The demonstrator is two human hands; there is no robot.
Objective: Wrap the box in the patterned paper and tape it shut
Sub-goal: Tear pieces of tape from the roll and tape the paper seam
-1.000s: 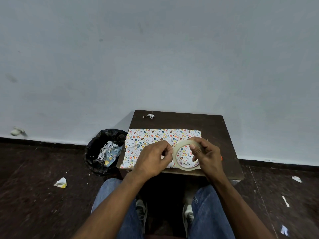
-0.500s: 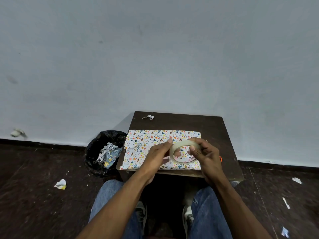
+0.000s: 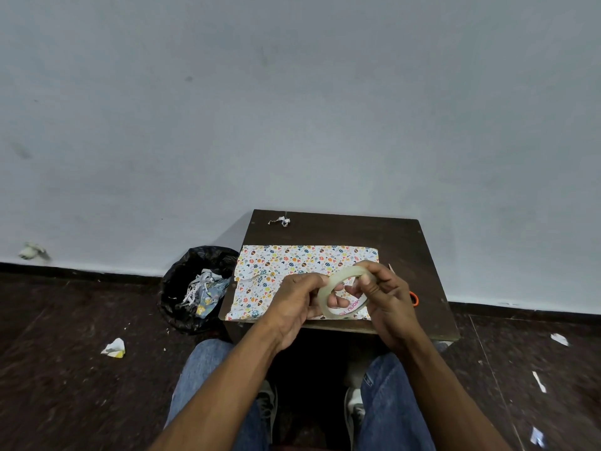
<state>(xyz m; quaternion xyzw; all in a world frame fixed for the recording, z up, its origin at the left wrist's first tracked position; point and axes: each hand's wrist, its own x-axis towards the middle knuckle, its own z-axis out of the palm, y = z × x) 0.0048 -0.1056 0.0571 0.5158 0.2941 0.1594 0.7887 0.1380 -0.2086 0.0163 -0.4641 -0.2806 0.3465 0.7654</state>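
The box wrapped in white patterned paper (image 3: 292, 265) lies flat on the small dark wooden table (image 3: 390, 236). Above its near right part both hands hold a roll of clear tape (image 3: 338, 281), tilted on edge. My right hand (image 3: 387, 297) grips the roll's right side, thumb on the rim. My left hand (image 3: 299, 301) holds the left side, with fingers reaching through the roll's hole. The near right corner of the wrapped box is hidden behind the hands.
An orange scissors handle (image 3: 413, 298) peeks out behind my right hand. A paper scrap (image 3: 280, 221) lies at the table's far left. A black bin (image 3: 195, 288) with paper waste stands left of the table. Scraps litter the floor (image 3: 113, 348).
The tape roll has turned and tilted between the hands, and my left fingers have moved through its hole. The box has not moved.
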